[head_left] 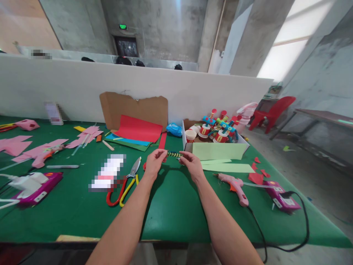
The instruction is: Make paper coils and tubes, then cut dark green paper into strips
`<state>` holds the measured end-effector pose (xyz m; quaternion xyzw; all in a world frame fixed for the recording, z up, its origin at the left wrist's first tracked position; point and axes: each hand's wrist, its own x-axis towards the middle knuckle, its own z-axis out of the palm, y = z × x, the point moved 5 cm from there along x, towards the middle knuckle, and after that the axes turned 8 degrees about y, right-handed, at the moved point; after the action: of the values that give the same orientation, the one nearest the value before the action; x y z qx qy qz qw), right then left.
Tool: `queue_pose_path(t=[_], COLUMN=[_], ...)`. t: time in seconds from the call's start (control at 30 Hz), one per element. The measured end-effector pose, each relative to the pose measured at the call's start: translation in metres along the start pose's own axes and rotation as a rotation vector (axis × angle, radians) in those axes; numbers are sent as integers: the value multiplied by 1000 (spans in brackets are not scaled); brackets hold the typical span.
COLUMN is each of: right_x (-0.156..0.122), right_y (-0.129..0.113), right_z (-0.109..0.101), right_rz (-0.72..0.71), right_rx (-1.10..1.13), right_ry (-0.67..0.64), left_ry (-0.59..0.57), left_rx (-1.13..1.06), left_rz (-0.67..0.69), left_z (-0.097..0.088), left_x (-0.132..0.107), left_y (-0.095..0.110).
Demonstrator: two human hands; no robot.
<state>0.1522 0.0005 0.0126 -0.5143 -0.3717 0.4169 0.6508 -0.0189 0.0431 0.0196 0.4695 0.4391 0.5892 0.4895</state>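
Both my hands meet over the middle of the green table (171,206). Between them stretches a short twisted pipe cleaner (173,154), striped green, yellow and dark. My left hand (154,162) pinches its left end with fingers closed. My right hand (191,164) pinches its right end the same way. The piece hangs just above the cloth, in front of a cardboard box (189,146).
Scissors with red and yellow handles (124,186) lie left of my hands. A pink glue gun (234,184) and purple power strip (281,200) lie right. The box holds several paper-cup figures (217,130). Coloured paper sheets (138,132) and cardboard (135,108) stand behind; pink scraps (35,149) at left.
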Motion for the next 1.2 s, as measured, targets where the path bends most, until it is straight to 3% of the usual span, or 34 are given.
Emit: queue_pose_path(t=[0.13, 0.47, 0.6, 0.9, 1.03, 1.2], right_x=[-1, -10, -10, -7, -8, -3], right_y=[-1, 13, 14, 8, 6, 4], right_z=[1, 17, 16, 15, 16, 7], right_rz=[14, 344, 264, 116, 92, 44], right_rx=[48, 190, 162, 87, 59, 49], right_ry=[-16, -100, -116, -79, -114, -60], left_ry=[32, -95, -147, -133, -123, -10], left_rx=[-18, 11, 17, 5, -5, 9], left_rz=[4, 56, 41, -189, -156, -111], left_z=[-2, 7, 10, 9, 10, 2], left_x=[0, -6, -7, -10, -9, -3], left_y=[0, 4, 2, -7, -6, -2])
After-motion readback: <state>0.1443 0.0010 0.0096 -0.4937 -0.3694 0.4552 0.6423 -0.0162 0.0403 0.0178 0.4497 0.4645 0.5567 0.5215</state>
